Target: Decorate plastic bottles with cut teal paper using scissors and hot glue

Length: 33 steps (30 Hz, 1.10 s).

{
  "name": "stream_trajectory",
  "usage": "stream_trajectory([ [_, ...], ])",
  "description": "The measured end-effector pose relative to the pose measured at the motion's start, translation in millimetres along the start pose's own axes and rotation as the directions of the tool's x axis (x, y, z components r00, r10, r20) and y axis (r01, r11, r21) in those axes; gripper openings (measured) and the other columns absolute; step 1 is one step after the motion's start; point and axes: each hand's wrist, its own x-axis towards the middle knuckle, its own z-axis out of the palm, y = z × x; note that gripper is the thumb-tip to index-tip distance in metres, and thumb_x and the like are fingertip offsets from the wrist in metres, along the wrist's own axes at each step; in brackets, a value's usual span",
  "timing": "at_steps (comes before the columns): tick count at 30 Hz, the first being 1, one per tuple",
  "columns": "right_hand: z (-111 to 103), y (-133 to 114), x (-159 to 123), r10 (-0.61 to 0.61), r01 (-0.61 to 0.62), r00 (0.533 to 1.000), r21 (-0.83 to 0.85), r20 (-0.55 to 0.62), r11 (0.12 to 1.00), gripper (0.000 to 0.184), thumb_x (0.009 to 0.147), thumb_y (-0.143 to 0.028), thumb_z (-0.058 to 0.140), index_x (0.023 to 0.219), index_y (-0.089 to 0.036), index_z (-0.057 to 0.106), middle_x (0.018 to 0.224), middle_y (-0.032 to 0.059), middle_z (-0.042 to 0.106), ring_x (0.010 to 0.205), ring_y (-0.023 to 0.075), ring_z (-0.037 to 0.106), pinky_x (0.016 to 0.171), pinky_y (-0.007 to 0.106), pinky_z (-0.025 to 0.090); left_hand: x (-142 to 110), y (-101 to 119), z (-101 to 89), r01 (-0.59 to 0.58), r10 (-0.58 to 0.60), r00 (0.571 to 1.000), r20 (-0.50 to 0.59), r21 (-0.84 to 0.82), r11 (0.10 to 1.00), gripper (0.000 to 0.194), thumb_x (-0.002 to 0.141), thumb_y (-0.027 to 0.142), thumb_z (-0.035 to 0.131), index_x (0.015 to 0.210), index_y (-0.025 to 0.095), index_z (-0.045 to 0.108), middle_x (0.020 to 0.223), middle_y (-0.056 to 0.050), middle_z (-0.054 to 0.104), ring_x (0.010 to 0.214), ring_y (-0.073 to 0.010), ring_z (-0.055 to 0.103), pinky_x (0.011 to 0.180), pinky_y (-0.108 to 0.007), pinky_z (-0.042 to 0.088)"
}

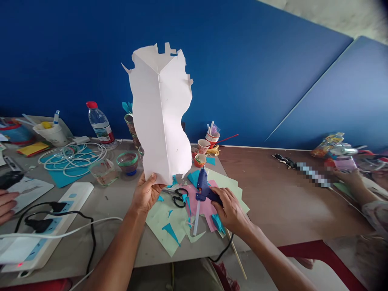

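your left forearm [121, 242] leads to your left hand [145, 195], fingers clamped on the white cutout [148, 121], upper centre; right hand [233, 209], fingers round the glue gun [203, 188], lower centre: angle its nozzle [203, 167] clear of skin.

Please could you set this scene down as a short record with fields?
left hand: fingers grip the lower edge of a cut white paper, held upright
right hand: holds a blue glue gun, nozzle up
glue stick: sticks out of the gun
scissors: black-handled, lying among coloured paper pieces
power strip: on the left, black plugs in it, red light lit
bottle: red-capped, standing near the blue partition
other people: one hand at the left edge, an arm at the right
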Motion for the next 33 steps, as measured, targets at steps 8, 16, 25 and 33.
stream_trajectory([
  [8,-27,31,-35,0.176,-0.193,0.977,-0.159,-0.117,0.968,0.031,0.091,-0.029,0.047,0.119,-0.017,0.049,0.101,0.0115,0.064,0.092,0.0263,0.058,0.082,0.041,0.048,0,1,1.2,0.010,-0.010,1.000,-0.011,-0.008,1.000,0.047,0.071,0.021,0.076,0.114,0.028,0.060,0.098,-0.002,0.072,0.079,-0.0159,0.069,0.064,-0.028,0.061],
  [16,-22,28,-76,0.256,-0.253,0.967,-0.244,-0.019,0.936,0.030,0.091,-0.029,0.046,0.118,-0.017,0.050,0.100,0.0114,0.066,0.091,0.0266,0.060,0.079,0.041,0.050,0,-2,0.8,0.038,-0.038,0.999,0.000,0.021,0.999,0.045,0.071,0.023,0.076,0.113,0.028,0.060,0.094,-0.001,0.072,0.077,-0.0157,0.069,0.064,-0.029,0.061],
  [25,-11,4,-74,0.242,-0.225,0.969,-0.251,0.039,0.941,0.030,0.091,-0.026,0.045,0.119,-0.016,0.050,0.101,0.0117,0.066,0.090,0.0258,0.061,0.076,0.039,0.050,-1,-3,-0.6,0.046,-0.047,0.999,0.019,0.039,0.998,0.042,0.073,0.023,0.075,0.112,0.027,0.060,0.098,-0.001,0.072,0.079,-0.0151,0.069,0.065,-0.027,0.061],
  [33,-9,5,-71,0.280,-0.258,0.958,-0.245,0.058,0.935,0.030,0.089,-0.024,0.045,0.117,-0.015,0.052,0.101,0.0125,0.066,0.090,0.0255,0.062,0.075,0.039,0.050,-1,-2,0.5,0.057,-0.059,0.998,0.026,0.047,0.997,0.045,0.073,0.023,0.075,0.115,0.027,0.059,0.097,-0.001,0.072,0.079,-0.0152,0.069,0.066,-0.028,0.061],
])
